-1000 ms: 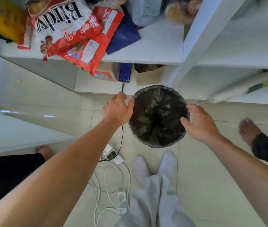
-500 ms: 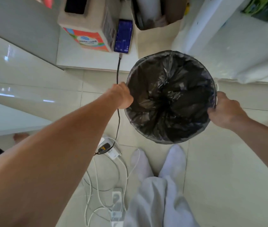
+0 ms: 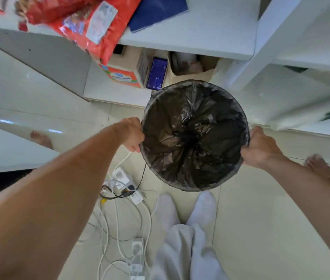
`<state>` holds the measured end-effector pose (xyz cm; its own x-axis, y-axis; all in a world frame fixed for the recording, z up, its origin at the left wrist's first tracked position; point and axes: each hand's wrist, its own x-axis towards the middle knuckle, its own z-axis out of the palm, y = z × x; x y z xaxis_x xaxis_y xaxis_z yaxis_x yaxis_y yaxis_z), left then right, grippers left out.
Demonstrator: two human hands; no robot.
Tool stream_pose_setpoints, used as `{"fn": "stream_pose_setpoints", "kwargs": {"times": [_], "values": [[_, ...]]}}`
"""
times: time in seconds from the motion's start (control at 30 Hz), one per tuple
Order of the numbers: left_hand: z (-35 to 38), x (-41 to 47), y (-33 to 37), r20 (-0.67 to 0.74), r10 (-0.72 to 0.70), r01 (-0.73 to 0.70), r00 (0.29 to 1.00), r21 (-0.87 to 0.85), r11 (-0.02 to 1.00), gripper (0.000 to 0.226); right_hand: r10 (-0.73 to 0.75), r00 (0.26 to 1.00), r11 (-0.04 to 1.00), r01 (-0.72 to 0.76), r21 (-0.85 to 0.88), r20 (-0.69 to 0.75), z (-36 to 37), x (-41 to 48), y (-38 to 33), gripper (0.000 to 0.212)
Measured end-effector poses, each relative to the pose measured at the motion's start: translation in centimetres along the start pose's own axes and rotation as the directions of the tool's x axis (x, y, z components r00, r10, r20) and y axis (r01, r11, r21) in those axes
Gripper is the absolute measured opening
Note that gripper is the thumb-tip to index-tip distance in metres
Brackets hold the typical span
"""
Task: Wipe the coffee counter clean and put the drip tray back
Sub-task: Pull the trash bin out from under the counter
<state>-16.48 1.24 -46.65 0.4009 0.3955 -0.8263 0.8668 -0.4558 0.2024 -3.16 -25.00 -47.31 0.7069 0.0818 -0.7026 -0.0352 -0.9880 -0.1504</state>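
A round waste bin [image 3: 194, 136] lined with a crumpled black bag fills the middle of the head view, raised above the tiled floor in front of the white shelving. My left hand [image 3: 132, 134] grips its left rim and my right hand [image 3: 258, 147] grips its right rim. The bag looks empty apart from its folds. No coffee counter, cloth or drip tray is in view.
White shelves [image 3: 200, 33] hold red snack bags [image 3: 91, 23] and a blue folder [image 3: 158, 11]. Below sit a tissue box [image 3: 123, 75], a lit phone [image 3: 157, 73] and a paper bag [image 3: 192, 63]. Power strips and tangled cables [image 3: 123, 190] lie beside my socked feet [image 3: 186, 209]. Another person's bare foot [image 3: 317, 164] is at right.
Both hands went from reaching beside the bin to closing on its rim. The bin has come up off the floor toward me and looks larger.
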Motion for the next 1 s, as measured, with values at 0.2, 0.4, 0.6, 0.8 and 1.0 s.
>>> {"fn": "stream_pose_setpoints", "kwargs": {"times": [0.2,0.4,0.6,0.8,1.0], "values": [[-5.9,-6.4,-0.4,0.226,-0.077,0.092,0.971,-0.053,0.994,0.011,-0.086,0.996,0.996,0.086,0.007,0.008,-4.2,-5.0,-2.8,0.028],[-10.3,-13.1,-2.2,0.320,-0.086,0.097,0.944,-0.017,0.995,0.012,-0.155,0.987,0.988,0.156,-0.004,0.051,-8.3,-10.9,-5.6,0.025],[-15.0,-18.9,-3.0,0.333,-0.089,0.112,0.939,-0.050,0.992,0.014,-0.212,0.976,0.977,0.212,0.017,0.042,-12.9,-16.2,-8.0,0.024],[-19.8,-25.2,-2.5,0.269,-0.040,0.060,0.962,-0.066,0.996,0.020,-0.261,0.965,0.963,0.262,0.063,-0.020,-18.2,-21.3,-10.0,0.015],[-23.5,-28.4,-2.1,0.174,0.042,-0.017,0.984,-0.141,0.990,0.018,-0.290,0.953,0.929,0.302,0.215,-0.087,-21.9,-24.2,-11.5,0.003]]}}
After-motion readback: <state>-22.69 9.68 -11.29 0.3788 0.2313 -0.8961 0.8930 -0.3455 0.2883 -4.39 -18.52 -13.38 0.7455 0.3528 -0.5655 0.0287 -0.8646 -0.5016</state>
